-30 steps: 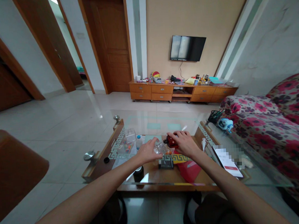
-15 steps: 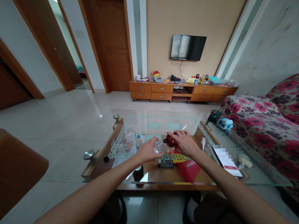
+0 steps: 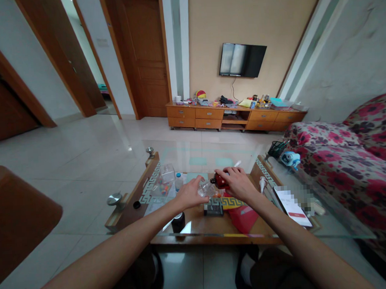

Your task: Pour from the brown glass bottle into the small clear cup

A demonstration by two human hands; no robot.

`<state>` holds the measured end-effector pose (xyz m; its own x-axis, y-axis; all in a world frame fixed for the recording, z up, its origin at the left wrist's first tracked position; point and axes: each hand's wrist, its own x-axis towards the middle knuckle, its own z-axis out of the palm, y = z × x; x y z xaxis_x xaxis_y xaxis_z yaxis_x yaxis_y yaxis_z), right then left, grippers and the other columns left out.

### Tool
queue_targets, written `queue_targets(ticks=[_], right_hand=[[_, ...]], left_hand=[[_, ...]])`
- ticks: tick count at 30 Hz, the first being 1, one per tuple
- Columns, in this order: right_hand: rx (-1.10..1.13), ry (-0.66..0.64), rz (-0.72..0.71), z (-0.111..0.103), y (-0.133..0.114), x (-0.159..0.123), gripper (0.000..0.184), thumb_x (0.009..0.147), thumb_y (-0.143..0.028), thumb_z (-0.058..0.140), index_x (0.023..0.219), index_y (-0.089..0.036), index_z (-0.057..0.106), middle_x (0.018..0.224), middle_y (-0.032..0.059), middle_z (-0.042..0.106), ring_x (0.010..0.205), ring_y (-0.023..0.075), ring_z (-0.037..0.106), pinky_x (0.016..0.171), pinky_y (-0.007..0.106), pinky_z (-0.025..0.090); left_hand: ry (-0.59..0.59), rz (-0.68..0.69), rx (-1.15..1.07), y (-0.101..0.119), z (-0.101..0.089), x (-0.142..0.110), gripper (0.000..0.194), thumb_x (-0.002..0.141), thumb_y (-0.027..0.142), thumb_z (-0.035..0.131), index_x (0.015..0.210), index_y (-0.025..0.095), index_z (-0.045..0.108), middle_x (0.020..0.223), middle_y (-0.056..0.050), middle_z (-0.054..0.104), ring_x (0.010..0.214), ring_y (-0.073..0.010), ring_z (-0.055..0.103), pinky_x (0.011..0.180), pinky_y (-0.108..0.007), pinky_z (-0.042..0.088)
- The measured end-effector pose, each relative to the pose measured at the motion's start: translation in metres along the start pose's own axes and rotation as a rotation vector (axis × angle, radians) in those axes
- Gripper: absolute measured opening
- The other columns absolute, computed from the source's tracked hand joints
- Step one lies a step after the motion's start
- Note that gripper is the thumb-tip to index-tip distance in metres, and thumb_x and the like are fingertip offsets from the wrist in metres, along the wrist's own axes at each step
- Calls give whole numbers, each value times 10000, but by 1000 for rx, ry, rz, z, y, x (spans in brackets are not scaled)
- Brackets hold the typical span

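My left hand is wrapped round a small clear container, perhaps a cup or bottle. From the right, my right hand grips a dark red-brown bottle. This bottle lies tilted almost level, its black neck pointing left at the clear container's mouth. Whether liquid runs between them is too small to tell. A small clear bottle with a blue cap stands beyond my left hand. Nearer me is a dark jar, and a black cap lies off to the left.
The glass-topped coffee table carries a clear plastic box, a dark flat box, a red bag and a lit phone or tablet. A blue-white toy and a pen holder stand right, near the flowered sofa.
Both hands keep almost the same pose, the bottle still tilted at the clear container. The view has shifted very slightly.
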<state>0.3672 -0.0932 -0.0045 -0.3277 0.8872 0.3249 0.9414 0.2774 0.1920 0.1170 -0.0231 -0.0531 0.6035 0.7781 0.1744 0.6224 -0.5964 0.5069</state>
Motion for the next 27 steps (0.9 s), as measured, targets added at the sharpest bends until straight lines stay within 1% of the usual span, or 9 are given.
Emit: queue_targets(ticks=[7,13,21,27], right_hand=[[-7,16,-9,0,0,0,711,854,-181,677,1513,-314,447,1247,107,620,1142,313,539,984,428,361],[-13,11,0,0,0,0,689,858,-179,673,1500,-303,459,1249,107,616,1145,314,536,989,428,356],[-13,4,-10,-2,-1,0,701,839,-182,691,1490,-305,463,1239,109,621,1132,315,537,975,421,352],[-21,-3,-6,-4,-2,0,702,842,-154,666,1495,-304,457,1243,114,622,1133,316,538,979,421,357]], left_hand=[[-21,-28,21,2,-2,-1,704,741,514,789,1333,251,511,1247,-106,693,1072,-324,685,798,-344,472],[-28,-38,19,2,0,0,712,730,490,799,1336,249,514,1258,-108,690,1102,-331,676,839,-356,480],[-6,-11,23,-3,3,1,729,736,531,788,1346,248,505,1255,-115,694,1078,-334,686,833,-361,488],[-5,1,21,-4,4,1,720,740,520,786,1347,255,505,1260,-111,689,1082,-324,688,845,-365,499]])
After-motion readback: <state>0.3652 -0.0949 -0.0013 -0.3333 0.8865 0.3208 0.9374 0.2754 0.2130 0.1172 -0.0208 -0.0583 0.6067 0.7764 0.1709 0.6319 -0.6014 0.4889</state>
